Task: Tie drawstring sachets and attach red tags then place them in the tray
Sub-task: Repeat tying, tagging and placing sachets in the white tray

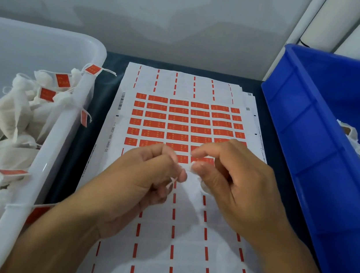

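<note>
Both forearms reach in from the near edge over a sticker sheet (177,117) that lies on the dark table (105,93). Left hand (143,177) has its fingers curled, pinching a white drawstring (171,182) at the fingertips; right hand (235,181) pinches the gathered neck of a white sachet (193,167), whose thin cloth hangs between and below the hands, hard to tell from the paper. Rows of red tags (179,109) fill the far middle of the sheet, while the near part shows only red dashes. On the left, a white tray (59,133) holds tied, tagged sachets (13,113), some draped over its rim. On the right, a blue bin (310,154) holds untied sachets at its far right edge. Narrow strips of table show between the sheet and each container.
</note>
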Motion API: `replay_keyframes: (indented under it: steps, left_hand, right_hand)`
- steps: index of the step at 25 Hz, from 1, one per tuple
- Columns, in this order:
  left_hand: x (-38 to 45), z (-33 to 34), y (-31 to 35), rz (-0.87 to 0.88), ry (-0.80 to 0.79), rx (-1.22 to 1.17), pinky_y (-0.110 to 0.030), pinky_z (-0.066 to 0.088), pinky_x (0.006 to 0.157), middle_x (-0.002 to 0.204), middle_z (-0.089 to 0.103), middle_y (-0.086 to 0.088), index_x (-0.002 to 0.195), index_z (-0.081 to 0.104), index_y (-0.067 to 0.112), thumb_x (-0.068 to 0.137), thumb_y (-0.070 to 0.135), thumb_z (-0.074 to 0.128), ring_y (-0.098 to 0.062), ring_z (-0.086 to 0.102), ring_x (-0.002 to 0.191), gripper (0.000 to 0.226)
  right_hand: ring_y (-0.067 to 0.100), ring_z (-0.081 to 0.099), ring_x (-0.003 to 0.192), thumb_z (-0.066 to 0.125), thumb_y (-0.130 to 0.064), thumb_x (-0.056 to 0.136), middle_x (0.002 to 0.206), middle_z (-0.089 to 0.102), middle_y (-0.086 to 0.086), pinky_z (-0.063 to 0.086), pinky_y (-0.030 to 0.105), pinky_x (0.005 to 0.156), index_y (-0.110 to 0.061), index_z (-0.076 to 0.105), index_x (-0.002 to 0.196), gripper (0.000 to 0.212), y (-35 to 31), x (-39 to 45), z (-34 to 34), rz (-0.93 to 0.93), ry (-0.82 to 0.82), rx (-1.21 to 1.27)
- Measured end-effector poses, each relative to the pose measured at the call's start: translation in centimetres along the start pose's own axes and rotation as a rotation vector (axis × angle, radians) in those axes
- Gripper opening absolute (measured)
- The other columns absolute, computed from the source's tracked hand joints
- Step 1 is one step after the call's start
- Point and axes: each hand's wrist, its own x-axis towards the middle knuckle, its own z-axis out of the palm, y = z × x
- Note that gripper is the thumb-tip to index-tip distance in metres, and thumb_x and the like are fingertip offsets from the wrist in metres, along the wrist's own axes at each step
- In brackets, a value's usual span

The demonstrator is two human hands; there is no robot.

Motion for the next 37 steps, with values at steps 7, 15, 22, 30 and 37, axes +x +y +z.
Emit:
replay_keyframes:
  steps: [7, 15, 22, 30, 37]
  left_hand:
    - [-0.2, -0.5, 0.1, 0.103, -0.043, -0.197, -0.025, 0.050, 0.056, 0.085, 0.066, -0.012, 0.081, 0.069, 0.026, 0.053, 0.017, 0.078, -0.017, 0.055, 0.068, 0.030]
    - [0.4, -0.9, -0.1, 0.067, 0.017, -0.245, -0.025, 0.050, 0.053, 0.089, 0.066, -0.014, 0.081, 0.067, 0.023, 0.076, 0.006, 0.069, -0.016, 0.052, 0.064, 0.018]
    - [0.0, -0.9, 0.3, 0.099, -0.032, -0.299, -0.020, 0.045, 0.047, 0.072, 0.061, -0.004, 0.072, 0.067, 0.026, 0.068, 0.011, 0.073, -0.008, 0.047, 0.051, 0.017]
    - [-0.2, -1.2, 0.3, 0.153, -0.053, -0.401, -0.020, 0.045, 0.049, 0.090, 0.066, -0.011, 0.095, 0.071, 0.026, 0.071, 0.012, 0.078, -0.011, 0.046, 0.062, 0.029]
    - [1.7, -2.6, -0.8, 0.240, 0.707, 0.560, -0.008, 0.050, 0.052, 0.101, 0.067, 0.029, 0.106, 0.052, 0.043, 0.094, 0.040, 0.067, -0.003, 0.071, 0.083, 0.020]
  right_hand:
    - [0.005, 0.064, 0.097, 0.047, -0.054, 0.102, 0.110, 0.066, -0.007, 0.053, 0.016, 0.085, -0.037, 0.050, 0.123, 0.027, 0.2, -0.4, 0.3, -0.071, -0.114, -0.122]
    - [-0.008, 0.055, 0.092, 0.050, -0.063, 0.094, 0.103, 0.050, -0.034, 0.038, 0.005, 0.072, -0.042, 0.056, 0.114, 0.030, -0.4, 0.0, 0.3, 0.160, -0.291, -0.040]
    - [0.007, 0.062, 0.075, 0.046, -0.071, 0.093, 0.081, 0.063, -0.019, 0.050, 0.017, 0.064, -0.041, 0.057, 0.093, 0.032, -2.0, 0.0, 0.6, 0.277, -0.321, 0.332]
    - [0.002, 0.061, 0.084, 0.038, -0.063, 0.095, 0.080, 0.057, -0.031, 0.041, 0.009, 0.067, -0.049, 0.049, 0.078, 0.024, -2.0, 0.4, 0.9, 0.228, -0.292, 0.117]
    - [0.002, 0.070, 0.081, 0.051, -0.050, 0.098, 0.085, 0.071, -0.020, 0.054, 0.009, 0.060, -0.037, 0.065, 0.086, 0.022, -0.3, 1.4, -0.2, 0.504, -0.031, 0.287]
